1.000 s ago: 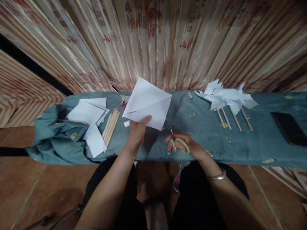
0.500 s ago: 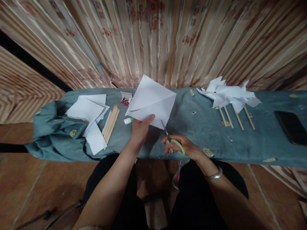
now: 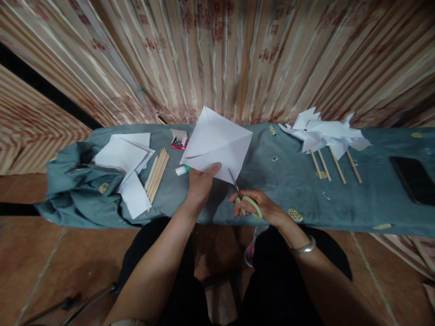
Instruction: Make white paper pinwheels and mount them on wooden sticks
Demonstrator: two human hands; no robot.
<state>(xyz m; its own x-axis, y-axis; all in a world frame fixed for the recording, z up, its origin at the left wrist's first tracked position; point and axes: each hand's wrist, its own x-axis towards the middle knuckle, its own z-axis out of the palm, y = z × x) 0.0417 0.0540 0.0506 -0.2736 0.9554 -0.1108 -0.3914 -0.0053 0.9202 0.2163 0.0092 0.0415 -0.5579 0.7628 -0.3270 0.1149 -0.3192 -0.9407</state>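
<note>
My left hand (image 3: 201, 183) pinches a square white paper sheet (image 3: 217, 140) by its near edge, thumb on top and the other fingers hidden beneath. Creases run across the sheet, and a slit shows near its left corner. In my right hand (image 3: 260, 206) is a pair of scissors (image 3: 239, 195) with pale green handles. Their blades meet the sheet at its near corner. Just left of the sheet stands a small open box of metal pins (image 3: 178, 141). A white tube with a green end (image 3: 181, 170) lies partly behind my left hand.
Loose white papers (image 3: 125, 156) and a bundle of wooden sticks (image 3: 159, 176) lie to the left. Several paper pinwheels on sticks (image 3: 326, 131) rest at the right, with a dark phone (image 3: 413, 180) beyond. Everything lies on a green cloth (image 3: 272, 181) before a curtain (image 3: 217, 59).
The paper and my left hand have shifted slightly to the right. The scissors remain at the near corner, and my right hand has barely moved.
</note>
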